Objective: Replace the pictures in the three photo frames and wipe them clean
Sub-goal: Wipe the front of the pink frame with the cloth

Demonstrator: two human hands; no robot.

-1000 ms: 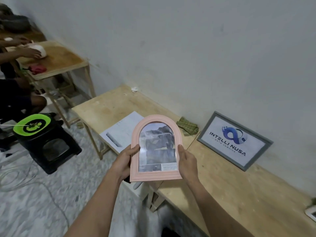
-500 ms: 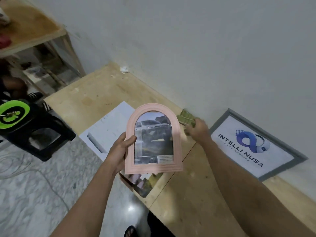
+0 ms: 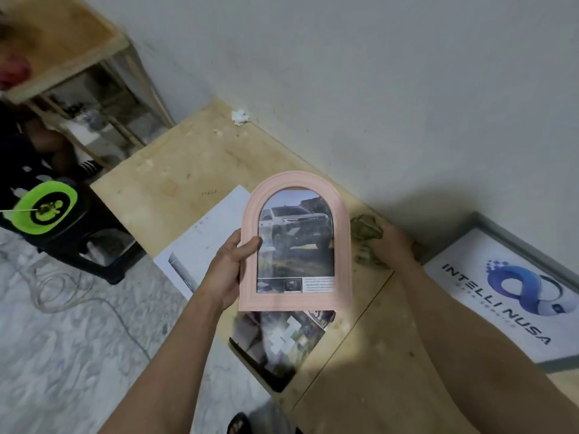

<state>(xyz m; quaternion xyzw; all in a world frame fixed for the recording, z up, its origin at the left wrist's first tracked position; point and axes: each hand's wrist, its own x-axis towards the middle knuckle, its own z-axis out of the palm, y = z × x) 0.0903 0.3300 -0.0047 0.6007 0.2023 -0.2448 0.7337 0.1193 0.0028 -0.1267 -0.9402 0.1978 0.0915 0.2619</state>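
Left hand (image 3: 228, 270) grips the pink arched frame (image 3: 296, 242) by its left edge, held above the table (image 3: 175, 170); a truck picture (image 3: 296, 239) sits inside. Right hand (image 3: 391, 245) clutches the green cloth (image 3: 365, 228) on the table beside the grey frame (image 3: 513, 289), which holds a logo print.

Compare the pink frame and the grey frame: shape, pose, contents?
Shape: the pink frame is arched at the top; the grey frame is rectangular.
Pose: the pink frame is held in the air, gripped by the left hand; the grey frame rests on the table by the wall, untouched.
Contents: the pink frame shows a car photo; the grey frame shows an "INTELLI NUSA" logo.
Both hold a picture.
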